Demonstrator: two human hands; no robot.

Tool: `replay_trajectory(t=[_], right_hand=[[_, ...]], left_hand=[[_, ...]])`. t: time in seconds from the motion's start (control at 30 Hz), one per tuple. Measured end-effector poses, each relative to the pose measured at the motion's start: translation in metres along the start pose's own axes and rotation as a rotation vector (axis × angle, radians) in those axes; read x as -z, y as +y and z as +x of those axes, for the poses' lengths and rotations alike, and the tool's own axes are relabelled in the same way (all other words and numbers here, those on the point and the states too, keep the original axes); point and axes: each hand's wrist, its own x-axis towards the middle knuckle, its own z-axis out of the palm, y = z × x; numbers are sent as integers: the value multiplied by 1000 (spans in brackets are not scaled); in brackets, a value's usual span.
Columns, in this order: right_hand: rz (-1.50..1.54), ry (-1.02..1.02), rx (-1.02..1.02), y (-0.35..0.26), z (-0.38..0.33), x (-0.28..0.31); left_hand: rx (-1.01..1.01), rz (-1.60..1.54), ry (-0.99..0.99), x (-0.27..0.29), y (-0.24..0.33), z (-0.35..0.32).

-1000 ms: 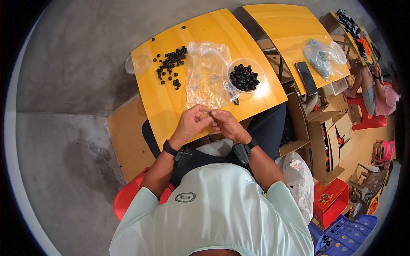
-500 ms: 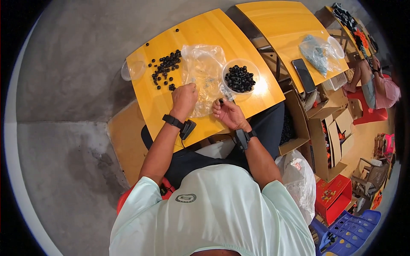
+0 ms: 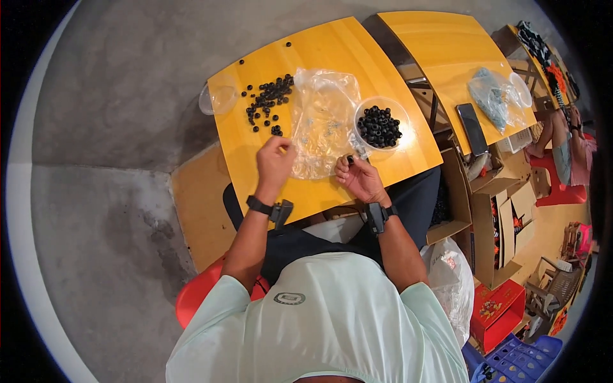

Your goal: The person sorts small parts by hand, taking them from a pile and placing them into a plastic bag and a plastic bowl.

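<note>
The two hands, which a second ago met knuckle to knuckle at the near edge of the table, are now apart: the left hand has moved out to the near corner of the clear plastic bag, and the right hand has drawn off to the bag's other near corner with a small black ring pinched between thumb and forefinger. This suggests one piece is finished with and the next is being picked up. The left fingers are curled loosely, their tips at the crinkled film; whether they grip it or only rest on it cannot be told. Just beyond the right fingertips stands a clear round bowl, thin-walled and glossy, heaped with more black rings. Beyond the left fingertips, loose black rings lie scattered on the smooth yellow tabletop, each small, matte and doughnut-shaped. An empty clear lid sits at the table's far-left corner, well apart from both hands.
</note>
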Motion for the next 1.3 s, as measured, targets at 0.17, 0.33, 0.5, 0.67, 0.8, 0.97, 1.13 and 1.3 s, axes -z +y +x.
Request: replay_trajectory(t=[0.17, 0.33, 0.5, 0.67, 0.8, 0.97, 1.13, 1.3], right_hand=[[-56, -17, -6, -2, 0, -1], [-41, 19, 0, -1, -1, -1], [-48, 21, 0, 0, -1, -1], [-41, 31, -2, 0, 0, 0], [-46, 16, -1, -1, -1, 5], [-60, 18, -1, 0, 0, 2], [-28, 11, 3, 1, 0, 5], [-23, 25, 14, 2, 0, 6]], left_hand=[[187, -11, 88, 42, -58, 4], [149, -26, 28, 38, -51, 12], [65, 127, -53, 25, -32, 30], [162, -181, 2, 21, -24, 25], [308, -476, -88, 31, -11, 15], [374, -638, -122, 30, 7, 5], [457, -582, -19, 11, -5, 10], [376, -364, -21, 8, -18, 4]])
